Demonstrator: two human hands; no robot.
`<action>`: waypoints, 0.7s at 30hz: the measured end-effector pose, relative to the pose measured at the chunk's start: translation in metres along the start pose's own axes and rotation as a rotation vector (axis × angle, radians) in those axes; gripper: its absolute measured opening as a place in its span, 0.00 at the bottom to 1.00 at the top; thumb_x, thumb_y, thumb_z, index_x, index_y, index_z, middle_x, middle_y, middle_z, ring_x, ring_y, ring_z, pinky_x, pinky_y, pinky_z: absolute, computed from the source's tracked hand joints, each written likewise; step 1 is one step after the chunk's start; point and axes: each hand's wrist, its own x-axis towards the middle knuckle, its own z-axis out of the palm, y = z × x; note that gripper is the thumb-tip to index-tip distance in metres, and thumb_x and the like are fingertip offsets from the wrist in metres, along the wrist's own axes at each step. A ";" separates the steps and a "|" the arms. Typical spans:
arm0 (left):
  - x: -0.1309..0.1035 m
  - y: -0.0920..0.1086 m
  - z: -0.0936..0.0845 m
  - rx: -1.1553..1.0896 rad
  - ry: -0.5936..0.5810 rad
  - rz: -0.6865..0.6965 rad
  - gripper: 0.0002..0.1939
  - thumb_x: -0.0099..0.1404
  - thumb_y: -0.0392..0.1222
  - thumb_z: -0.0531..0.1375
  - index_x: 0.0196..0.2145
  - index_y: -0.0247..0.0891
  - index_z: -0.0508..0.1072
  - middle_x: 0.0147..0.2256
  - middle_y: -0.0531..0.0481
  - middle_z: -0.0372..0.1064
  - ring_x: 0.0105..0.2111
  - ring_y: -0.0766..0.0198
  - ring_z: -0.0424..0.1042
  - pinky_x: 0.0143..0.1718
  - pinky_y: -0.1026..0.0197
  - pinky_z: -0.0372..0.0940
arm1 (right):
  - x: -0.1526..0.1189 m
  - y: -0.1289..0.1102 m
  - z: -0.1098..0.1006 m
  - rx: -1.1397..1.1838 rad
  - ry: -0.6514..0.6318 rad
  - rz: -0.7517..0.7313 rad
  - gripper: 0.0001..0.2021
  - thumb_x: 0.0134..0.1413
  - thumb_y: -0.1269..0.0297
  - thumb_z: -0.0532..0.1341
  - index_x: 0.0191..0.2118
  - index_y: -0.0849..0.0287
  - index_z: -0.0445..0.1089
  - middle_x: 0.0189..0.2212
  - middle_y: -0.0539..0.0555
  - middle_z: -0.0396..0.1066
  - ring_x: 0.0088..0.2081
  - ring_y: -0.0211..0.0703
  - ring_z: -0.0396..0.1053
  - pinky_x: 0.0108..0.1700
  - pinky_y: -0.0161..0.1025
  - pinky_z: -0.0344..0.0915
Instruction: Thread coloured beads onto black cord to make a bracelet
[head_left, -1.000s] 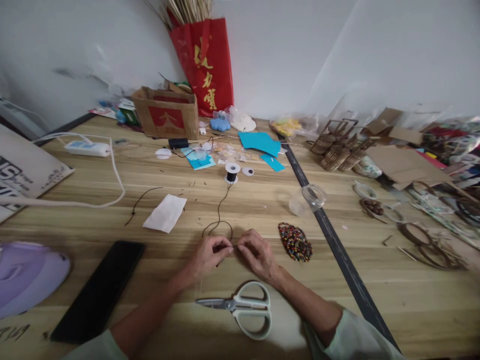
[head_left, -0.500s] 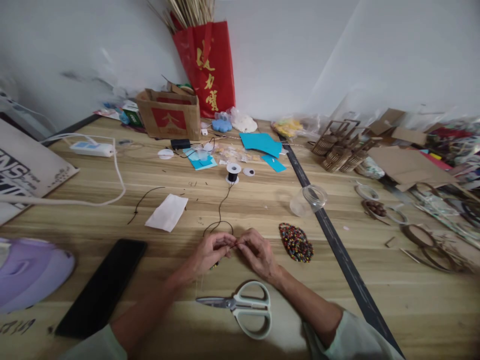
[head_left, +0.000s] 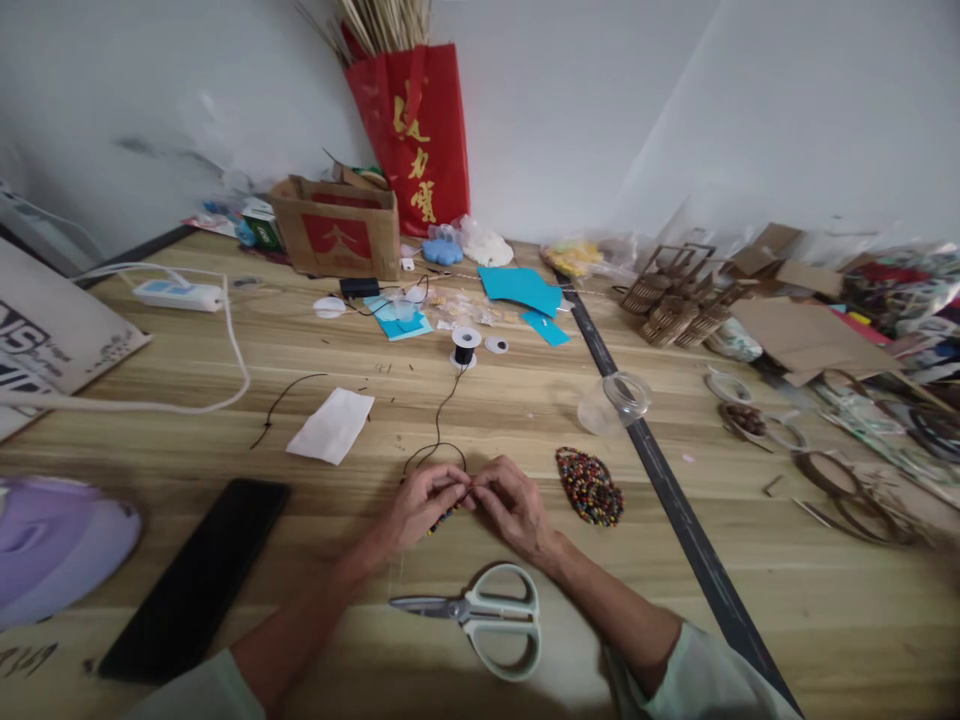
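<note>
My left hand (head_left: 429,502) and my right hand (head_left: 511,503) meet at the fingertips over the middle of the table, both pinched on a thin dark cord (head_left: 439,420). From the hands the cord loops back to a white spool of black cord (head_left: 465,350). A short string of small coloured beads (head_left: 444,520) hangs beneath my left fingers; how it joins the cord is hidden. To the right of my right hand lies a coiled strand of multicoloured beads (head_left: 589,487). Scissors with pale green handles (head_left: 480,612) rest just below the hands, blades pointing left.
A black phone (head_left: 196,578), a white paper piece (head_left: 331,426) and a purple object (head_left: 64,550) are on the left. A clear round container (head_left: 613,402) stands right of centre. Behind are a cardboard box (head_left: 337,230), blue sheets (head_left: 521,290) and small bamboo baskets (head_left: 671,298).
The hands hold nearly the same place, fingertips still together. More of the short bead string shows below my left fingers. The whole view has shifted very slightly.
</note>
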 end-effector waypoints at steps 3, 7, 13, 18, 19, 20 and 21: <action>0.000 -0.003 -0.001 -0.010 -0.001 0.009 0.11 0.59 0.46 0.59 0.33 0.34 0.71 0.27 0.47 0.75 0.29 0.63 0.72 0.32 0.63 0.64 | 0.001 -0.001 0.000 -0.004 0.002 -0.002 0.07 0.63 0.65 0.54 0.34 0.58 0.66 0.29 0.53 0.66 0.32 0.40 0.65 0.33 0.37 0.64; -0.002 -0.002 -0.002 0.044 -0.007 0.010 0.09 0.58 0.42 0.60 0.33 0.34 0.70 0.26 0.48 0.74 0.28 0.63 0.72 0.31 0.63 0.64 | 0.000 0.000 0.000 -0.006 0.001 -0.006 0.07 0.63 0.65 0.54 0.34 0.58 0.66 0.29 0.53 0.66 0.32 0.40 0.65 0.34 0.37 0.64; -0.006 0.007 -0.005 0.144 -0.067 -0.043 0.05 0.57 0.39 0.59 0.31 0.34 0.70 0.24 0.49 0.74 0.25 0.66 0.70 0.27 0.65 0.61 | 0.000 0.002 0.001 -0.009 -0.007 0.001 0.07 0.63 0.65 0.54 0.34 0.58 0.66 0.29 0.53 0.66 0.32 0.40 0.65 0.34 0.36 0.64; -0.006 0.010 -0.007 0.063 -0.071 -0.103 0.07 0.56 0.40 0.61 0.32 0.34 0.72 0.24 0.49 0.75 0.26 0.65 0.71 0.29 0.65 0.62 | -0.001 0.002 0.001 -0.008 -0.015 0.003 0.07 0.63 0.64 0.54 0.34 0.58 0.66 0.29 0.53 0.66 0.32 0.41 0.65 0.33 0.37 0.64; -0.005 0.010 -0.007 0.042 -0.065 -0.105 0.08 0.55 0.41 0.61 0.32 0.34 0.72 0.26 0.48 0.75 0.28 0.64 0.72 0.31 0.65 0.63 | -0.001 0.002 0.001 -0.007 -0.020 0.001 0.07 0.63 0.64 0.54 0.34 0.58 0.66 0.29 0.53 0.66 0.32 0.41 0.65 0.34 0.37 0.64; -0.005 0.009 -0.007 0.020 -0.060 -0.104 0.09 0.55 0.41 0.62 0.32 0.34 0.72 0.27 0.47 0.75 0.29 0.64 0.72 0.32 0.65 0.64 | -0.001 0.002 0.001 -0.004 -0.024 -0.001 0.07 0.63 0.64 0.54 0.34 0.58 0.66 0.29 0.53 0.67 0.32 0.41 0.65 0.34 0.37 0.64; -0.004 0.008 -0.007 0.000 -0.057 -0.101 0.09 0.54 0.42 0.62 0.32 0.34 0.73 0.28 0.47 0.75 0.30 0.64 0.73 0.33 0.65 0.64 | -0.001 0.002 0.002 0.000 -0.027 -0.004 0.07 0.63 0.64 0.54 0.34 0.58 0.67 0.29 0.53 0.67 0.32 0.41 0.65 0.34 0.37 0.64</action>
